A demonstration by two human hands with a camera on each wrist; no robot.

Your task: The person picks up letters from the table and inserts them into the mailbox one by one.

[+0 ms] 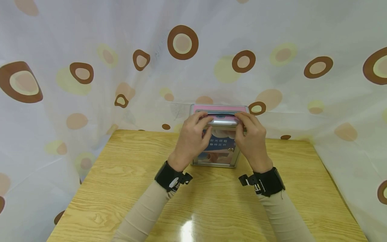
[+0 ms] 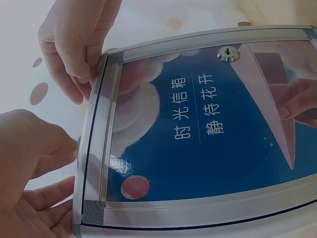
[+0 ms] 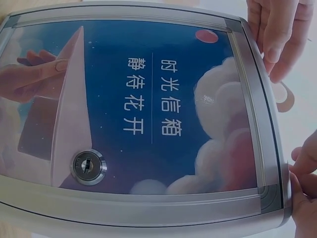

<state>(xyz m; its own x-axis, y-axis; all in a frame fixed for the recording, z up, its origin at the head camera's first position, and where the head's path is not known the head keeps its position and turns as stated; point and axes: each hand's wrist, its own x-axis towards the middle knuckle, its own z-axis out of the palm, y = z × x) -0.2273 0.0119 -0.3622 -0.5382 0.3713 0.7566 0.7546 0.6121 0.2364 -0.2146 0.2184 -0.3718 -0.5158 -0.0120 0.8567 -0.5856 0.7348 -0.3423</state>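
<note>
A silver-framed letter box (image 1: 217, 160) stands on the table, with a pink top, a dark blue picture front and a key lock (image 2: 228, 53). Along its top, by the slot, a thin pale bluish strip (image 1: 222, 113) runs between the hands; whether it is a sheet's edge or part of the slot I cannot tell. My left hand (image 1: 191, 136) reaches the left end of the strip with bent fingers, thumb lower. At the right end, my right hand (image 1: 251, 141) mirrors it. In the wrist views the box's top edge hides what the fingertips touch.
The wood-grain table (image 1: 127, 174) extends on both sides and in front of the box. Close behind it hangs a white curtain (image 1: 211, 77) with brown and yellow spots, which also covers both sides. Each wrist wears a black strap (image 1: 170, 176) with a small camera mount.
</note>
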